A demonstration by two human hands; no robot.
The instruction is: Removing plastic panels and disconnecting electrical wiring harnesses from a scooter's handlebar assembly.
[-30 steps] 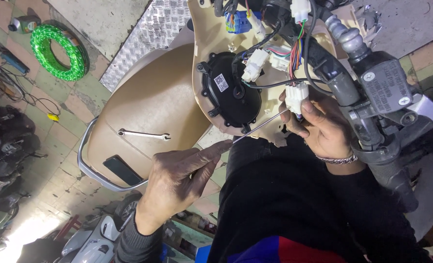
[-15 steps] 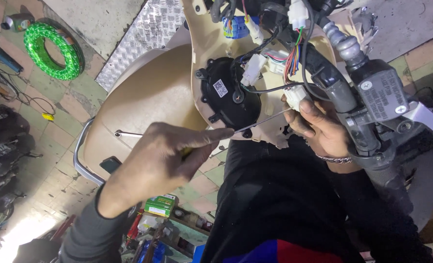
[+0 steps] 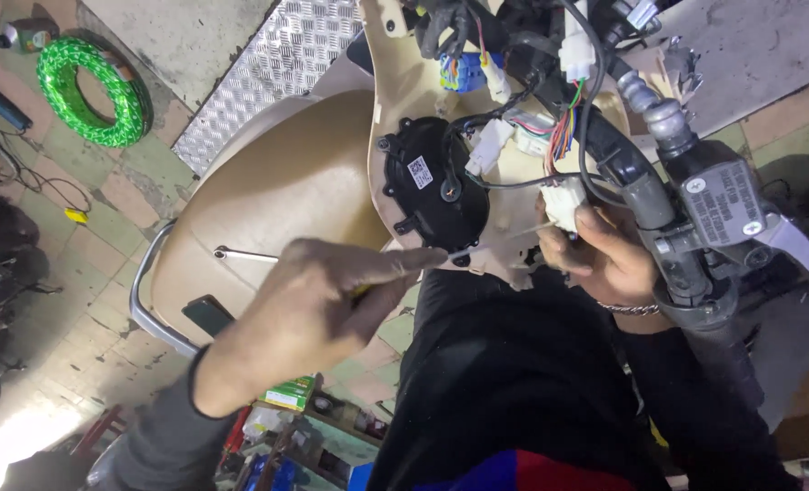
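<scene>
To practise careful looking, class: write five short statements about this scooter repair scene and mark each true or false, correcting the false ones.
1. The right hand pinches a white connector on the wiring. True.
2. The left hand lies flat on the floor. False: it is raised, fingers pointing at the black round unit.
3. A green coil lies on the tiled floor. True.
4. The scooter panel is bright red. False: it is beige.
5. A bracelet is on the right wrist. True.
</scene>
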